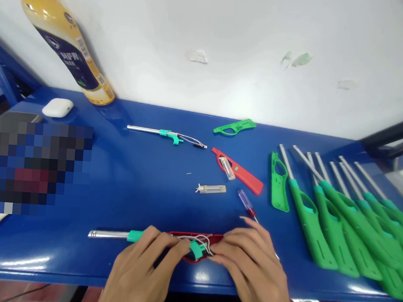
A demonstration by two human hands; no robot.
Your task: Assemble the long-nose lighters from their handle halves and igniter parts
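An opened gas lighter lies near the table's front edge: a long silver tube (107, 234), a teal collar (134, 235), a red half shell (191, 260), a teal trigger (197, 249) and loose white wires (200, 238). My left hand (148, 262) is closed around the shell and collar, its fingertips against the trigger. My right hand (252, 265) pinches at the shell's other end, where the wires run under the fingers; the exact part in the pinch is hidden. Just beyond my right hand lies a screwdriver (245, 200) with a clear purple handle, its shaft partly covered.
Finished-looking green lighters (320, 223) lie piled at right, beside a green half shell (279, 184). Farther back are a red shell (246, 177), clear fuel tanks (212, 189), another tube assembly (164, 133) and a green shell (236, 126). A bottle (68, 49) stands at back left.
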